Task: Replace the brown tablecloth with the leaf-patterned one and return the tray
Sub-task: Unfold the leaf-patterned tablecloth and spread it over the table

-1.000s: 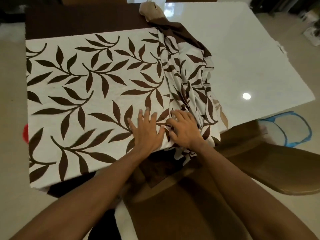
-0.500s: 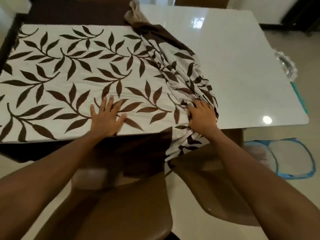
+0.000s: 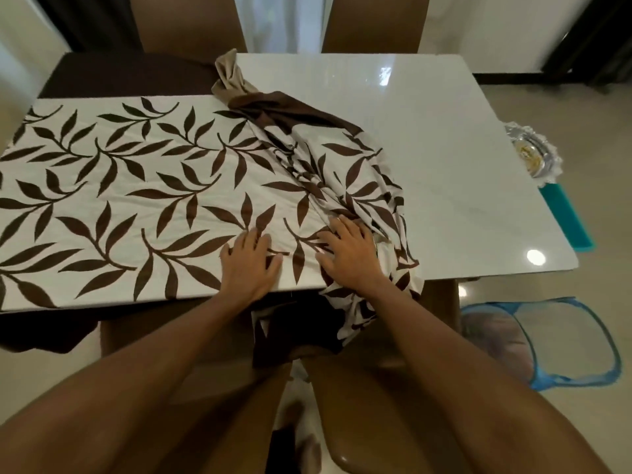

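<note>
Left hand (image 3: 251,265) is flat, palm down, fingers spread wide, pressing the leaf-patterned cloth (image 3: 136,200) just inside the near table edge. Right hand (image 3: 349,253) is just beside it, also palm down, fingers splayed and laid on the gathered folds of the same cloth; I see nothing pinched. Both forearms come in from the bottom, roughly parallel, wrists over the near edge.

The cloth's left part is spread smooth over the left half of the table, hem along the near edge. Its right part is bunched in a ridge running from the far middle down to the right hand, with a tail hanging off the near edge past that wrist. The brown tablecloth (image 3: 130,75) shows as a strip at far left under the leaf cloth, a twisted length over the ridge's far end, and dark flaps below the near edge.

The right half of the table (image 3: 444,148) is bare glossy white, open out to the right and far edges. A silvery tray (image 3: 533,155) sits past the right edge, beside a teal block (image 3: 567,217); I can't tell what it rests on. A blue mesh basket (image 3: 547,340) is on the floor at lower right. A brown chair (image 3: 376,422) is under the arms, and chair backs (image 3: 191,25) stand at the far side.
</note>
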A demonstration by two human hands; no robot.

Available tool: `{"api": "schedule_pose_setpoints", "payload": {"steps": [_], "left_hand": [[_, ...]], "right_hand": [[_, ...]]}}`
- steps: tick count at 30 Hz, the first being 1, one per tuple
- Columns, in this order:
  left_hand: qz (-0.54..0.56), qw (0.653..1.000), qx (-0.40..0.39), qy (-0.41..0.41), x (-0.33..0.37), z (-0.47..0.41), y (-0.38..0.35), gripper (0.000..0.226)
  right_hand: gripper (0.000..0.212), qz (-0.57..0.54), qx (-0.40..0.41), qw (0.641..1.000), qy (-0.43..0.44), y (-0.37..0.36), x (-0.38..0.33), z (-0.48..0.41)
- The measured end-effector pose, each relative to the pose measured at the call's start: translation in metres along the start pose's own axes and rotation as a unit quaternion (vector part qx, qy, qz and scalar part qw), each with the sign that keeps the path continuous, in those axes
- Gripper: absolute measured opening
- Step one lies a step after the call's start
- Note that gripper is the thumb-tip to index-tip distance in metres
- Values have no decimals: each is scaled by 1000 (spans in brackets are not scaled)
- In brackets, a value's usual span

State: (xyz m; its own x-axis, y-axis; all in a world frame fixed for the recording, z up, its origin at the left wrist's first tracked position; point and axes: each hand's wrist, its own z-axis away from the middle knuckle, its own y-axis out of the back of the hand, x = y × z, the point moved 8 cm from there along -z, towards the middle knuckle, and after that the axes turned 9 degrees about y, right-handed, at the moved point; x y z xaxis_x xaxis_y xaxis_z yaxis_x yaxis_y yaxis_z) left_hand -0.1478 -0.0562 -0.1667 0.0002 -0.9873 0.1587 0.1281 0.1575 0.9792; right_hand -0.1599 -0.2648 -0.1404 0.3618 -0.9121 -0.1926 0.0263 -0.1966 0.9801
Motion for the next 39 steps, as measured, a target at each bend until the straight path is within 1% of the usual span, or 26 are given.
{"api": "schedule_pose_setpoints", "payload": {"steps": [2, 6, 8, 9, 11, 13, 15, 17, 20, 22, 24, 26, 27, 28, 29, 30, 31, 32, 33, 34, 36, 37, 39], "left_hand": [[1, 1000, 1, -2, 17, -6, -5, 65], [14, 1000, 4, 28, 30, -37, -7, 63], [17, 999, 0, 31, 33, -61, -4, 64], [15, 999, -1, 32, 32, -70, -3, 64], [17, 999, 5, 35, 31, -105, 0, 66], [30, 999, 12, 32, 35, -146, 5, 66], [33, 999, 24, 35, 40, -184, 12, 65], [28, 997, 55, 48, 43, -218, 19, 61], [17, 993, 92, 70, 41, -262, 26, 56], [6, 991, 115, 68, 42, -279, 32, 54], [17, 988, 138, 60, 38, -291, 39, 50], [27, 986, 155, 60, 34, -305, 43, 48], [32, 985, 157, 62, 32, -312, 45, 49], [42, 985, 155, 62, 30, -318, 45, 49], [56, 985, 154, 61, 29, -326, 44, 50], [65, 985, 152, 56, 30, -334, 44, 51], [66, 986, 149, 48, 32, -341, 44, 53], [63, 987, 145, 42, 35, -351, 44, 55], [62, 987, 140, 42, 38, -362, 44, 58], [61, 988, 131, 45, 39, -372, 44, 61], [63, 991, 105, 60, 39, -394, 42, 66], [59, 992, 90, 67, 36, -402, 39, 69], [44, 994, 76, 70, 32, -410, 32, 75]], "right_hand": [[51, 10, -23, 999, -27, -5, 26, -6], [51, 44, 7, 988, -147, 11, 96, -21], [46, 51, 39, 984, -166, 26, 112, -39], [43, 50, 64, 984, -156, 33, 111, -47], [39, 42, 101, 989, -99, 42, 102, -81], [41, 40, 106, 993, -29, 43, 87, -121], [42, 65, 85, 994, 25, 35, 75, -160], [44, 88, 51, 994, 50, 23, 75, -198], [44, 114, -20, 992, 55, -4, 90, -259], [44, 135, -39, 990, 20, -6, 114, -285], [47, 128, -41, 988, -73, 2, 154, -303], [52, 122, -41, 973, -189, 17, 203, -311], [54, 119, -36, 965, -232, 23, 221, -312], [54, 120, -15, 961, -250, 29, 228, -315], [53, 119, 25, 964, -238, 36, 227, -321], [52, 106, 70, 973, -193, 40, 216, -330], [50, 86, 102, 983, -126, 40, 196, -340], [47, 68, 107, 990, -55, 35, 174, -351], [46, 59, 91, 994, 4, 25, 155, -361], [46, 55, 56, 996, 34, 11, 142, -370], [49, 39, -16, 999, 22, -15, 140, -386], [52, 20, -31, 999, 0, -22, 148, -394], [62, 9, -34, 999, -37, -24, 174, -403]]}}
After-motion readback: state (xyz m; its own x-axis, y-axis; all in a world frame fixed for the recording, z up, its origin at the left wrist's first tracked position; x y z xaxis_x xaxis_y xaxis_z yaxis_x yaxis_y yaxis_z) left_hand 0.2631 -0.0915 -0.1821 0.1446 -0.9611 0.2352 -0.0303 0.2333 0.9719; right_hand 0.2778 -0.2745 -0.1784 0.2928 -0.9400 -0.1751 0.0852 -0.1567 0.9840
